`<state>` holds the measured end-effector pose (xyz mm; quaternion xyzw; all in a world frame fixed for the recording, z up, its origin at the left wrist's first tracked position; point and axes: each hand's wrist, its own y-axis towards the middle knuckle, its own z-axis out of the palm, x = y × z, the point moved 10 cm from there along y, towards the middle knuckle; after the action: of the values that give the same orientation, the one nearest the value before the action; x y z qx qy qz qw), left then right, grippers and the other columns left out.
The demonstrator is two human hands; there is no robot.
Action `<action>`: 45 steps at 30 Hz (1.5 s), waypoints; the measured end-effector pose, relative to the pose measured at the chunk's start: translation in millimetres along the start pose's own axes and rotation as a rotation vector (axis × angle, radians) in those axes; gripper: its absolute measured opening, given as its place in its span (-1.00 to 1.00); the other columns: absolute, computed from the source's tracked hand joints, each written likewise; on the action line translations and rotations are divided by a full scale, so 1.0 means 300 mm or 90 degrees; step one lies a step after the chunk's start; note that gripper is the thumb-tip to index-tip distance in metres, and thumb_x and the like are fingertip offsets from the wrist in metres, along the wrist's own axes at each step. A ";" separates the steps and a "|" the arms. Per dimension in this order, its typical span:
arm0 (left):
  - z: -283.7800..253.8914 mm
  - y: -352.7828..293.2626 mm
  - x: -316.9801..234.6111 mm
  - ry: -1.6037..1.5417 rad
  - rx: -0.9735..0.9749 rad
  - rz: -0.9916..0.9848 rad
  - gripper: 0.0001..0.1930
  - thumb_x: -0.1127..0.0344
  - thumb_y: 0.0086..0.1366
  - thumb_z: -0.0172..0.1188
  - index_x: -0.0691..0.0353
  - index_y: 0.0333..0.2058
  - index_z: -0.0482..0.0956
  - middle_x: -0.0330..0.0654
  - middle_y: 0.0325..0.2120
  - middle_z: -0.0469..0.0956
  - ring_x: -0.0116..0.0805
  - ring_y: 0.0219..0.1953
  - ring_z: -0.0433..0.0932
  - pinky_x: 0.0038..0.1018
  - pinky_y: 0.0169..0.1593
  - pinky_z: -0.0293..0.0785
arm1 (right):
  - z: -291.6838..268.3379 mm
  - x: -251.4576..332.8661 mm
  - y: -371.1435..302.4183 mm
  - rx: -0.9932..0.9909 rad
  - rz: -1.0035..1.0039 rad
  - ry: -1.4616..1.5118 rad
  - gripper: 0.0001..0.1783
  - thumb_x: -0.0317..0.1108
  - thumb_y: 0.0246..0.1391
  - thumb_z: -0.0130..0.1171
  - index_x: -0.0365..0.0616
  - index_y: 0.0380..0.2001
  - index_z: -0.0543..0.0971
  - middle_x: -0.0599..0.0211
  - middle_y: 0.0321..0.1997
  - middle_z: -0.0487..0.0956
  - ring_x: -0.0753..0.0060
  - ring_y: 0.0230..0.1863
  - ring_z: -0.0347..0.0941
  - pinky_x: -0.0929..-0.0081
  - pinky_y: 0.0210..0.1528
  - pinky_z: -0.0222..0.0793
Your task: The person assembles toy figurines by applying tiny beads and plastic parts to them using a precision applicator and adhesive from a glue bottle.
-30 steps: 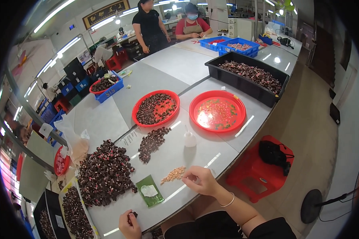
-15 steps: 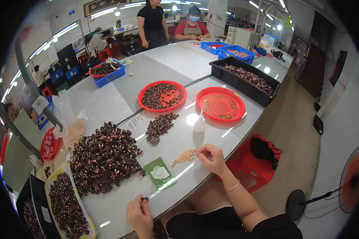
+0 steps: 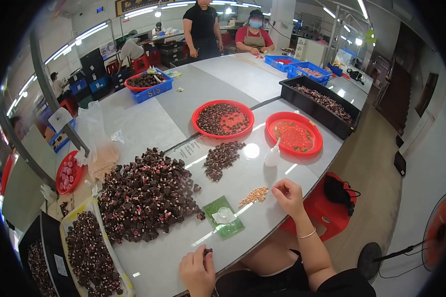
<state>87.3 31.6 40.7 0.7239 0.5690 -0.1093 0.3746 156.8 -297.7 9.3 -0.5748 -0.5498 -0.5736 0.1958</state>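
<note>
Near the table's front edge my left hand [image 3: 197, 272] pinches a small dark brown piece [image 3: 208, 251] between thumb and fingertips. My right hand [image 3: 288, 197], a pale bracelet on its wrist, is closed in a pinch just right of a small heap of beige bits [image 3: 254, 196]; what its fingertips hold, if anything, is too small to make out. Between the hands lies a green square pad [image 3: 223, 217] with a small clear round dish [image 3: 224, 216] on it. Left of the pad rises a big pile of dark pieces with pink and beige parts [image 3: 148, 198].
A white squeeze bottle [image 3: 272, 156] stands behind the beige bits. Beyond are a smaller dark pile [image 3: 222, 159], two red trays [image 3: 199, 129] [image 3: 318, 149] and a black bin [image 3: 346, 129]. A white tray [image 3: 125, 277] holds dark pieces at left. Two people [image 3: 201, 29] [image 3: 255, 39] are across the table.
The whole view has shifted, so the table and both hands appear farther right. My left hand still pinches the dark piece, and my right hand stays beside the beige bits.
</note>
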 end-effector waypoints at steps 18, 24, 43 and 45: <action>0.004 0.026 0.003 0.034 0.027 -0.035 -0.83 0.39 0.16 0.16 0.23 -0.25 0.57 -0.11 -0.55 0.44 -0.14 -0.49 0.41 -0.33 -0.37 0.32 | 0.027 0.029 0.007 0.059 0.035 0.049 -0.95 -0.56 -0.03 0.17 -0.28 -0.50 0.50 0.53 -0.57 0.43 0.77 -0.54 0.26 0.78 -0.49 0.15; 0.005 0.035 0.005 0.052 0.028 -0.053 -0.82 0.37 0.21 0.15 0.25 -0.22 0.57 -0.03 -0.48 0.50 -0.03 -0.43 0.47 -0.28 -0.32 0.39 | 0.038 0.059 0.002 0.117 0.000 0.021 -0.96 -0.57 -0.11 0.19 -0.28 -0.54 0.51 0.43 -0.61 0.45 0.71 -0.61 0.29 0.73 -0.55 0.18; 0.018 0.034 0.048 0.036 -0.029 -0.167 -0.85 0.50 0.05 0.13 0.31 -0.34 0.56 -0.20 -0.69 0.33 -0.39 -0.70 0.25 -0.47 -0.56 0.17 | 0.055 0.097 0.006 0.205 -0.067 0.037 -0.93 -0.55 -0.19 0.25 -0.23 -0.55 0.55 0.32 -0.61 0.47 0.49 -0.62 0.36 0.61 -0.54 0.27; 0.024 0.032 0.058 0.032 -0.016 -0.184 -0.84 0.50 0.05 0.15 0.31 -0.33 0.56 -0.20 -0.68 0.33 -0.39 -0.70 0.25 -0.48 -0.56 0.17 | 0.061 0.095 0.007 0.210 -0.067 0.035 -0.93 -0.55 -0.19 0.25 -0.22 -0.55 0.55 0.32 -0.61 0.47 0.49 -0.62 0.36 0.61 -0.54 0.28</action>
<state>103.6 39.0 29.6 0.6321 0.6778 -0.1369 0.3496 159.2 -271.0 30.2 -0.4890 -0.6604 -0.5007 0.2721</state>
